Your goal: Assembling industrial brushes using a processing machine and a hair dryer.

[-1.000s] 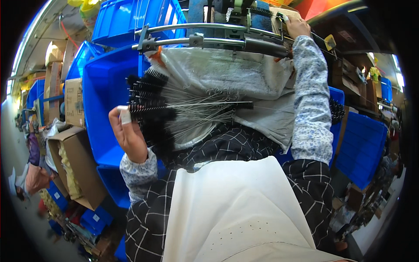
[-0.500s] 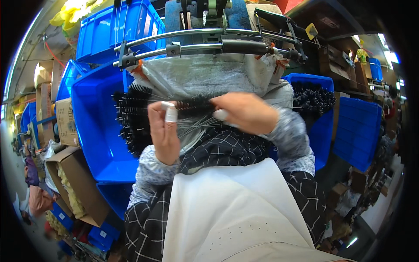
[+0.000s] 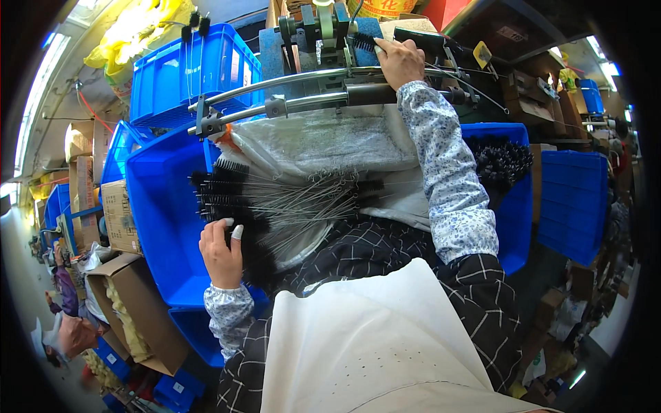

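Note:
Reaching up to the machine, my right hand (image 3: 403, 63) is closed on a twisted-wire brush (image 3: 363, 43). Its black bristles point left at the machine head, and its thin looped handle trails off to the right. My left hand (image 3: 222, 261), with white covers on two fingertips, rests at the left edge of a pile of similar brushes (image 3: 231, 189). Its fingers are apart against the bristles, with nothing plainly gripped. Across my lap the pile lies on a grey-white cloth (image 3: 323, 144), most bristle ends to the left and wire handles to the right.
Metal rails (image 3: 296, 104) cross in front of the machine (image 3: 323, 41). A large blue bin (image 3: 162, 227) stands at left, another blue crate (image 3: 196, 69) behind it. On the right, a blue bin (image 3: 513, 234) holds many black brushes. An open carton (image 3: 148, 310) sits lower left.
My right hand has moved from the lap up to the machine with a brush. My left hand has left the brush over the pile and dropped down and left to the bristles.

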`<state>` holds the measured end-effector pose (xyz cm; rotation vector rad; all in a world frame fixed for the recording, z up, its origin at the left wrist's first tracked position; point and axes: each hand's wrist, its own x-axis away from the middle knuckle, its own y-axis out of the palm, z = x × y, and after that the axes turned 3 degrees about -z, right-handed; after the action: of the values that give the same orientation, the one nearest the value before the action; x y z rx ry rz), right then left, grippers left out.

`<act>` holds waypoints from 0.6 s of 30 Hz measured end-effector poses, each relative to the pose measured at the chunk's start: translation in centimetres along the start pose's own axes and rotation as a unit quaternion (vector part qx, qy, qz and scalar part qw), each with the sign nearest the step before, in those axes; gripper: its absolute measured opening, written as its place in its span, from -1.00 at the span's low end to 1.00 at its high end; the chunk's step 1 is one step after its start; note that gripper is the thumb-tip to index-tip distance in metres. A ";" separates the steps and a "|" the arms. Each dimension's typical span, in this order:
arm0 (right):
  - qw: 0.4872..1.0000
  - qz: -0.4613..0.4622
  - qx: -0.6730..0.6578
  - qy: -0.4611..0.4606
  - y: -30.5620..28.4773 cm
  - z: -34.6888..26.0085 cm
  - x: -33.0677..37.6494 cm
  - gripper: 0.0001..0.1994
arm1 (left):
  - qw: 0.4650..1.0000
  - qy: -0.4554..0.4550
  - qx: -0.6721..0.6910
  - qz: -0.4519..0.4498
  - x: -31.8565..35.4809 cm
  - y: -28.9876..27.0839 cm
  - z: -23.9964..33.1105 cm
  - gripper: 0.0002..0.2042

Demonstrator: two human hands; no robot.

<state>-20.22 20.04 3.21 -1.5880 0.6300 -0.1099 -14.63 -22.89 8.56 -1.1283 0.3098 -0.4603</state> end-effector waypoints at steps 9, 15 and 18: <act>0.999 -0.002 0.013 -0.032 0.1 0.1 -0.4 -0.75 | 0.999 0.037 -0.018 0.034 0.4 -0.3 -0.9 -0.90; 1.000 0.002 -0.010 -0.025 0.4 0.3 -0.6 -0.76 | 0.962 -0.031 0.200 0.181 0.7 -1.4 -0.7 -0.86; 0.999 0.009 -0.010 -0.030 0.7 0.3 -0.5 -0.77 | 0.936 -0.016 0.234 0.262 0.3 -3.1 -0.7 -0.82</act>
<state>-20.74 20.52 2.66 -1.5987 0.6006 -0.0417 -15.29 -24.69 11.08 -0.5522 0.4294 -0.0310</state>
